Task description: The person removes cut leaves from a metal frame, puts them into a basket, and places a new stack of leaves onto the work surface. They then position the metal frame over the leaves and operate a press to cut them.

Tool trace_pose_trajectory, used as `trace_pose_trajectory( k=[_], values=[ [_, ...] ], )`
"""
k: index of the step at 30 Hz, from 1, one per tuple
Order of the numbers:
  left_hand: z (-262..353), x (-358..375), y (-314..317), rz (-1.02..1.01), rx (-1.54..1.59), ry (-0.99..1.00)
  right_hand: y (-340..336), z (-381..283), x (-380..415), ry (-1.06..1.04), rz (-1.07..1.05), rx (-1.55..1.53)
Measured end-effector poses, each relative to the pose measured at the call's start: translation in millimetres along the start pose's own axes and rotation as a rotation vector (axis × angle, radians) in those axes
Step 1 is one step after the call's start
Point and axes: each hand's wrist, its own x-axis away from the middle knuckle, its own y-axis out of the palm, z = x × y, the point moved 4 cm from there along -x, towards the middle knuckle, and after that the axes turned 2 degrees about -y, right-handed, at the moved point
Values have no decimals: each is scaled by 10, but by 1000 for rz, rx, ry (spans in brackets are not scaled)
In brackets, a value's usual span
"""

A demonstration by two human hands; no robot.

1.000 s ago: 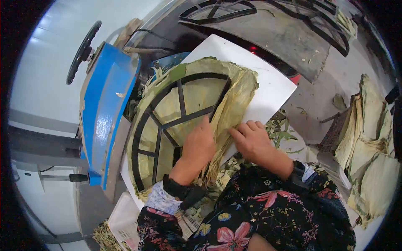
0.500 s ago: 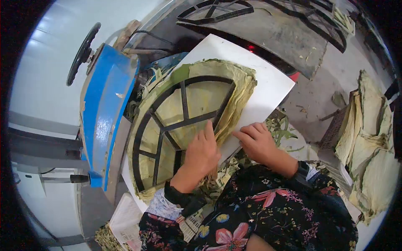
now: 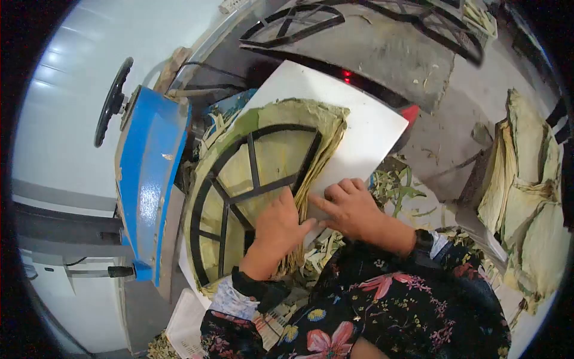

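A black fan-shaped metal frame [image 3: 254, 161] lies on a stack of pale green dried leaves [image 3: 287, 142], which rests on a white board [image 3: 353, 128]. My left hand [image 3: 278, 227] is at the lower right of the frame, its fingertips by the frame's long bar and its thumb at the stack's edge. It appears to press down on the stack, holding nothing. Just right of the stack, my right hand [image 3: 353, 212] is over the board with the fingers bent and somewhat apart, index finger reaching toward the layered edge.
A blue machine part [image 3: 149, 173] and a black handwheel [image 3: 113, 103] stand at the left. More black frames [image 3: 293, 25] lie on a grey surface at the top. Folded leaves [image 3: 526, 197] are stacked at the right. Leaf scraps [image 3: 397, 191] lie beyond my right hand.
My right hand has moved left toward the stack's edge. My left thumb now points out toward it. The view has shifted slightly.
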Motion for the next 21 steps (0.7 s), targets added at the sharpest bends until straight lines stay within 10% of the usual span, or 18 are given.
trace_pose_trajectory(
  k=[15, 21],
  values=[
    [-234, -67, 146, 67, 5, 118, 238, 171, -9, -79, 8, -49],
    [-162, -123, 221, 21, -59, -229, 220, 201, -136, -137, -34, -156]
  ],
)
